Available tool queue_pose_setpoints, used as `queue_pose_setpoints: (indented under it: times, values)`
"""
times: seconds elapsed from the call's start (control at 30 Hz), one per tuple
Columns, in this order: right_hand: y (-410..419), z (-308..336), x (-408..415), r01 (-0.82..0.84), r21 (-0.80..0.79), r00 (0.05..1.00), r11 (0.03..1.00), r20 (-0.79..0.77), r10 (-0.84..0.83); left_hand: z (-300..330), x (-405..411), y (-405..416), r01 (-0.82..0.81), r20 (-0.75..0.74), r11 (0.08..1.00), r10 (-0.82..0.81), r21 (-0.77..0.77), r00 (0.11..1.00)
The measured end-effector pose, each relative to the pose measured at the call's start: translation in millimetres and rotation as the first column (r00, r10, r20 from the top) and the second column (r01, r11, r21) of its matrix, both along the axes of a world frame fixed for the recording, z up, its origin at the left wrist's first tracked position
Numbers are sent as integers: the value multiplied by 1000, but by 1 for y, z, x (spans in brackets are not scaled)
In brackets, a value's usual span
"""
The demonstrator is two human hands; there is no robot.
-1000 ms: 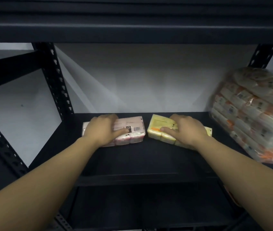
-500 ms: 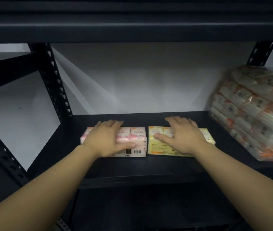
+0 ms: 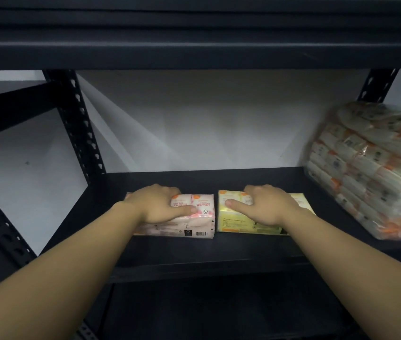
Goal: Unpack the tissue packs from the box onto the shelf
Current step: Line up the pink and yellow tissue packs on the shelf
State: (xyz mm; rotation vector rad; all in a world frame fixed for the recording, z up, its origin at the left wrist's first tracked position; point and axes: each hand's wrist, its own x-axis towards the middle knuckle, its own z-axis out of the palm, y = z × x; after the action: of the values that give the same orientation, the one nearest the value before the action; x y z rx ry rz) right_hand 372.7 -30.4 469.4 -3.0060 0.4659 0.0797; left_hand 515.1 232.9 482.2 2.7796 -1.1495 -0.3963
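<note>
A pink tissue pack [image 3: 201,217] lies flat on the black shelf [image 3: 206,251], with a yellow tissue pack [image 3: 233,220] right beside it on the right. My left hand [image 3: 160,204] lies on top of the pink pack, fingers curled over its far edge and thumb across its top. My right hand [image 3: 265,204] grips the yellow pack the same way. The two packs sit side by side with a narrow gap between them. The box is not in view.
A large plastic-wrapped bundle of tissue packs [image 3: 376,168] fills the shelf's right end. A black perforated upright [image 3: 79,123] stands at the left, another upright [image 3: 378,84] at the back right. The upper shelf board [image 3: 194,52] hangs low overhead. A white wall lies behind.
Both packs went from tilted to lying flat on the shelf and now sit closer together. My fingers have curled over the packs' far edges.
</note>
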Motion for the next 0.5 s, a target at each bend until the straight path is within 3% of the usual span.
queue_pose_setpoints:
  times: [0.23, 0.37, 0.5]
  values:
    - [2, -3, -7, -32, -13, 984, 999, 173, 34, -2, -9, 5, -13, 213, 991, 41, -134, 976]
    - [-7, -6, 1, -57, -95, 945, 994, 317, 84, -3, -1, 0, -9, 366, 975, 92, -222, 926]
    - [-7, -12, 1, -34, -154, 916, 987, 391, 92, -13, -5, -5, -24, 425, 965, 138, -261, 895]
